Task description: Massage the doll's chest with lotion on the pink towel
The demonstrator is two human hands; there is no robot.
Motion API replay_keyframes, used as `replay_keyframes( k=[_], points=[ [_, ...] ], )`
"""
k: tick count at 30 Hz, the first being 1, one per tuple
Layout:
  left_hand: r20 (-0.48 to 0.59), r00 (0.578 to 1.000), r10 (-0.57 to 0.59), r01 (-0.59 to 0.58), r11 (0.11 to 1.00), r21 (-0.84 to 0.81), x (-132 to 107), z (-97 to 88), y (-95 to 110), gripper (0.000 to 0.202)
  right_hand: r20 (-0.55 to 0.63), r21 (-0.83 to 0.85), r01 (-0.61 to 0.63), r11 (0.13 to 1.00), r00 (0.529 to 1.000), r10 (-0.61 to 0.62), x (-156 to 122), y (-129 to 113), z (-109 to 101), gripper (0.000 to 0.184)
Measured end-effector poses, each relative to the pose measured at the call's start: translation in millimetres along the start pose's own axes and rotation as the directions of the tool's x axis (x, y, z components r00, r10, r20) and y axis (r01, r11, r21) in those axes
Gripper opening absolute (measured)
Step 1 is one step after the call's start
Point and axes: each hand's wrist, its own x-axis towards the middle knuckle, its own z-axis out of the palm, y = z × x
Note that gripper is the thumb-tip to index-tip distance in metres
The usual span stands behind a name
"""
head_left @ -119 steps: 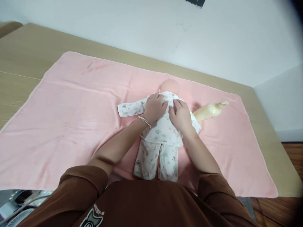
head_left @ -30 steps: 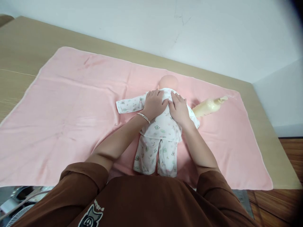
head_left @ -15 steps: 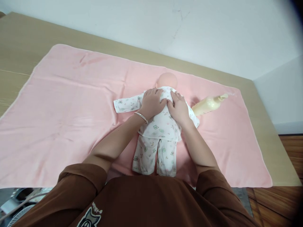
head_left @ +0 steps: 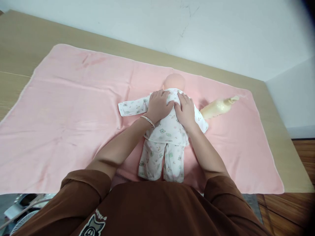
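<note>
A baby doll (head_left: 174,81) lies on a pink blanket (head_left: 81,98), its bald head pointing away from me and no face showing. It wears a white printed top (head_left: 166,131) and matching trousers (head_left: 151,160). My left hand (head_left: 158,105) rests flat on the left of the upper back, a bangle round its wrist. On the right of the upper back lies my right hand (head_left: 185,110), fingers extended. The thumbs nearly meet over the middle. Neither hand grips anything. Both doll arms are spread out in their sleeves.
A pale yellow pump bottle (head_left: 218,107) lies on its side by the doll's right-hand sleeve. The blanket covers much of a wooden table (head_left: 287,131), which stands against a white wall (head_left: 147,23). Below the table's left front are partly hidden items (head_left: 24,209).
The view has shifted very slightly. Both hands stay flat on the doll's upper back, the right one's fingers a little closer together.
</note>
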Motion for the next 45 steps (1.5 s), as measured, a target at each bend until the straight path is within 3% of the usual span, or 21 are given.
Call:
replay_keyframes(
  k=[45],
  points=[
    [0.003,1.0,-0.009,0.009,1.0,-0.021,0.9,2.6,-2.1,0.038,0.0,0.057,0.057,0.997,0.998,-0.057,1.7,5.7,-5.3,0.053]
  ],
)
